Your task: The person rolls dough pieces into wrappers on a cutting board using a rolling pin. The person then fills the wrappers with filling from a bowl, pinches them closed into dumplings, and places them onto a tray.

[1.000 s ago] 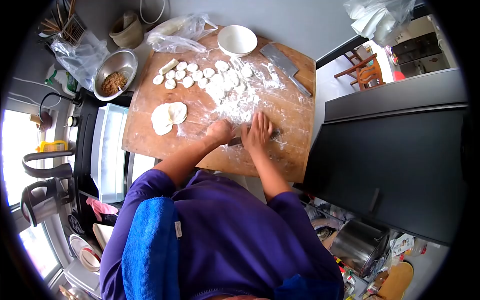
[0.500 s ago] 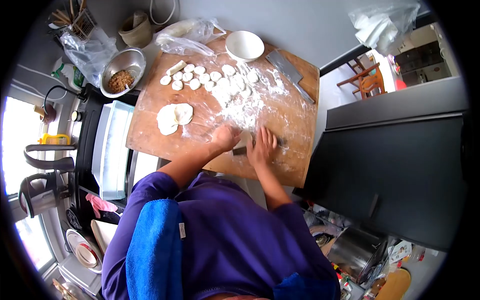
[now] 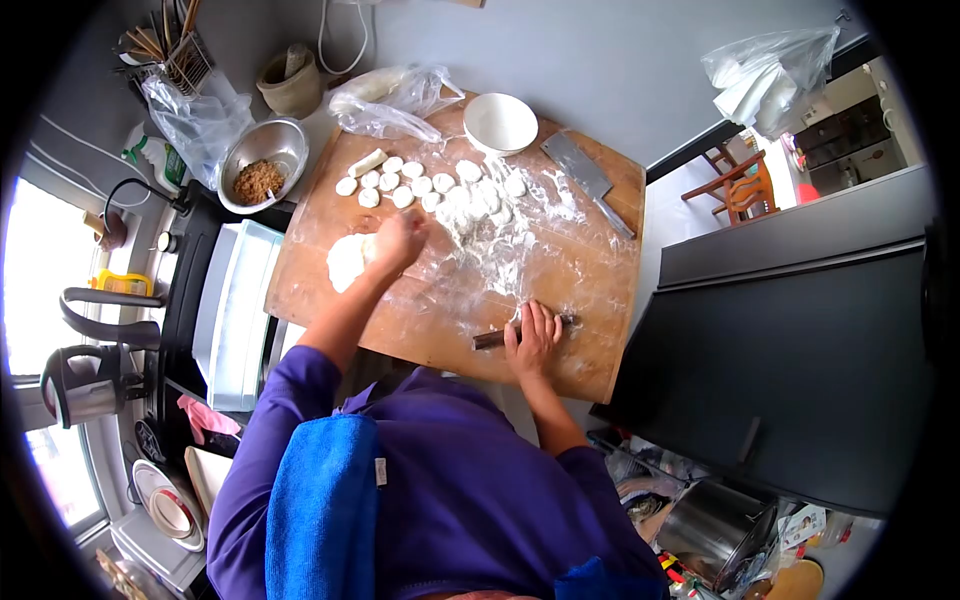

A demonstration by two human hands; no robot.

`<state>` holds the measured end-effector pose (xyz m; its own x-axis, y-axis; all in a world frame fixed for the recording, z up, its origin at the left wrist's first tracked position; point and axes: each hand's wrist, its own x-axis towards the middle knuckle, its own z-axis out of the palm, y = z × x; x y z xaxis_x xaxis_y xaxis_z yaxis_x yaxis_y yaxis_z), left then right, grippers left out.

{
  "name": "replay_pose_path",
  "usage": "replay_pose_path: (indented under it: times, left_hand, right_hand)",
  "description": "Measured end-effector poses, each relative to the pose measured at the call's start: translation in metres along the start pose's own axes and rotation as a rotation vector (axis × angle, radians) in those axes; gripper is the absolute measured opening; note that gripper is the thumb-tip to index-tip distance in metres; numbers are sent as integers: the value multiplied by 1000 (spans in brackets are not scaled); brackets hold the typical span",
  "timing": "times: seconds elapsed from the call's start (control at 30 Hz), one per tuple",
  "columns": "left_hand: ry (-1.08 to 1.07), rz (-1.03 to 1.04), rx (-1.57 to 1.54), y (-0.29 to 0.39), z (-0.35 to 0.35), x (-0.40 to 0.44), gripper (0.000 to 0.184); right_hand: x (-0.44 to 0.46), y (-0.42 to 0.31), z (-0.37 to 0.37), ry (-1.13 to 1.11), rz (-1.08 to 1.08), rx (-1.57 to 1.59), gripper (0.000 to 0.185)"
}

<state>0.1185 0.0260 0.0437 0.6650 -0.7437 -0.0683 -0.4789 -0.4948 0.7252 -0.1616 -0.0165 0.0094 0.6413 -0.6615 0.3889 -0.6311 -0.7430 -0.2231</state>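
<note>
My right hand (image 3: 536, 338) rests over a short dark rolling pin (image 3: 490, 340) near the board's front edge, its fingers curved around the pin. My left hand (image 3: 402, 243) is over the left middle of the floury wooden board (image 3: 440, 325), fingers curled in; whatever they may hold is hidden. Just beside and partly under it lie flat round dough wrappers (image 3: 346, 262). Beyond it are several small dough pieces (image 3: 403, 197) and a short dough strip (image 3: 368, 163). Loose flour (image 3: 500, 250) covers the board's middle, with more dough pieces in it.
At the back stand a white bowl (image 3: 500, 123) and a plastic bag with dough (image 3: 390, 100). A cleaver (image 3: 580, 168) lies at the back right. Left of the board is a metal bowl of filling (image 3: 290, 145); a clear container (image 3: 235, 310) is closer. A dark panel (image 3: 770, 370) borders the right.
My left hand has moved away from the rolling pin, up and left to beside the flat wrappers. The wrapper by the pin is gone from there. My right hand stays on the pin.
</note>
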Motion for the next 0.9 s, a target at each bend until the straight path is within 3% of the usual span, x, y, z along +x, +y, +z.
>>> replay_pose_path:
  times: [0.1, 0.23, 0.37, 0.5, 0.57, 0.63, 0.7, 0.77, 0.83, 0.87, 0.9]
  left_hand:
    - [105, 214, 94, 22, 33, 15, 21]
    - [-65, 324, 403, 34, 46, 24, 27]
    - [-105, 348, 479, 32, 48, 24, 36]
    - [-100, 455, 374, 26, 51, 23, 27]
    - [128, 431, -195, 45, 34, 12, 26]
    - [141, 456, -222, 22, 45, 17, 23]
    - [-79, 392, -25, 6, 46, 21, 16]
    - [-20, 95, -447, 8, 44, 24, 22]
    - [-166, -125, -793, 8, 31, 26, 24]
    - [-160, -156, -750, -1, 34, 27, 20]
    - [-165, -121, -234, -5, 30, 23, 18]
  right_hand:
    - [0, 0, 0, 4, -3, 5, 43]
    - [1, 0, 0, 13, 8, 29, 42]
    - [1, -1, -2, 15, 19, 52, 41]
    - [3, 0, -2, 7, 15, 63, 40]
    - [5, 0, -3, 13, 12, 66, 40]
    - [2, -1, -3, 13, 15, 69, 40]
    - [5, 1, -2, 7, 2, 75, 40]
    - [7, 2, -1, 14, 2, 73, 40]
    - [5, 0, -2, 5, 4, 73, 40]
    - [6, 0, -2, 5, 4, 72, 40]
    - [6, -1, -3, 3, 4, 71, 40]
